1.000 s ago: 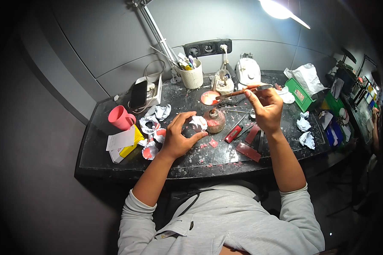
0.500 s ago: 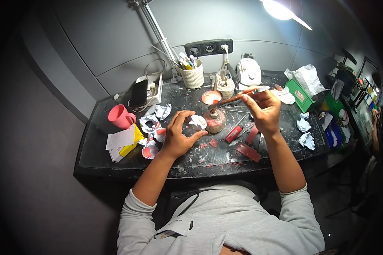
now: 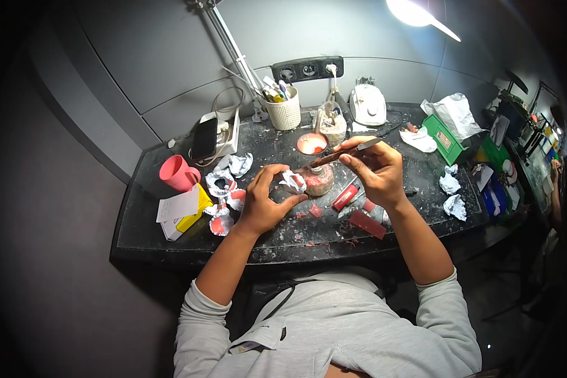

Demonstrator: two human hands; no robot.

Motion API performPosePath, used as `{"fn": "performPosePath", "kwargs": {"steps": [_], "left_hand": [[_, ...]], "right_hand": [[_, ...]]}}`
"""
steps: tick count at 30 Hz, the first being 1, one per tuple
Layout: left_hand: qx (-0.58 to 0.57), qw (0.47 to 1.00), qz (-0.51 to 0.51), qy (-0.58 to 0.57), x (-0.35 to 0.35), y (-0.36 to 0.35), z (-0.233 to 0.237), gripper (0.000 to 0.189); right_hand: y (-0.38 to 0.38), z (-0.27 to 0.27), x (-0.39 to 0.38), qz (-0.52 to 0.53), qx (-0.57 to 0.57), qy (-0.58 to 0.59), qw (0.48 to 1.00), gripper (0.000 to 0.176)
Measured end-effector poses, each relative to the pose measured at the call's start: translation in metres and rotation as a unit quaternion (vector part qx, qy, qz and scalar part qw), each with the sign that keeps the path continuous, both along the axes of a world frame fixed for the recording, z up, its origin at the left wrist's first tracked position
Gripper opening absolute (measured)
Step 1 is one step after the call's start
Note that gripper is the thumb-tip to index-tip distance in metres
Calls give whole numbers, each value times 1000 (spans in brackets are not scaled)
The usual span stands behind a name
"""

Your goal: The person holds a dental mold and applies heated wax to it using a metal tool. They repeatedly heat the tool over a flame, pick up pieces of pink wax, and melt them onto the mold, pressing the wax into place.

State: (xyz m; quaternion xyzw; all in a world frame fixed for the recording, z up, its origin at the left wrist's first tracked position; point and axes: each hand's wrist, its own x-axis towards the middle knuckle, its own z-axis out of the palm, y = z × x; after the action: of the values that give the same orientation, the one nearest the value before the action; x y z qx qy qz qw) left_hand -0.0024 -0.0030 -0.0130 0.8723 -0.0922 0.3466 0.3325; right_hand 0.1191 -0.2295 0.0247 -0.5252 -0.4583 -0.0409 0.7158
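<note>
Left hand (image 3: 264, 205) rests on the desk (image 3: 277, 236) near the middle of its front edge. Thumb and forefinger curl round a small white lump (image 3: 292, 181) and pinch it from both sides; could be a plaster cast or crumpled foil, too small to tell. Right hand (image 3: 375, 173) is raised over the desk centre, fingers pressed together pen-style on a thin metal-tipped tool (image 3: 343, 153) with a brown handle. The far end of the tool slants down-left to just above the round reddish spirit burner (image 3: 320, 179), which sits just right of the lump.

Step in hand, as a judgement: tool tip brought to the burner or the lump, the lump steadied for working. The next move calls for a steady tip and a firm left pinch so the lump does not roll.

The desk is dark, glossy and littered with pink wax crumbs. A pink wax dish (image 3: 312, 143) is behind the burner, a red lighter (image 3: 344, 197) and a wax slab (image 3: 367, 224) are toward the front edge. A pink mug (image 3: 177, 173) and a phone (image 3: 204, 138) are at the left edge, a white pen cup (image 3: 285, 113) at the back edge, and a green box (image 3: 446, 140) at the right edge. The walls are grey panels with a socket strip (image 3: 307, 68), and a lamp (image 3: 416, 12) is lit overhead.
</note>
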Motion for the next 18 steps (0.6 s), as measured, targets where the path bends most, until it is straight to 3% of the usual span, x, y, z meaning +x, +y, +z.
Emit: {"fn": "performPosePath", "kwargs": {"steps": [18], "left_hand": [[6, 1000, -13, -1, 0, 0, 2, 61]], "right_hand": [[1, -1, 0, 26, 1, -6, 1000, 19]]}}
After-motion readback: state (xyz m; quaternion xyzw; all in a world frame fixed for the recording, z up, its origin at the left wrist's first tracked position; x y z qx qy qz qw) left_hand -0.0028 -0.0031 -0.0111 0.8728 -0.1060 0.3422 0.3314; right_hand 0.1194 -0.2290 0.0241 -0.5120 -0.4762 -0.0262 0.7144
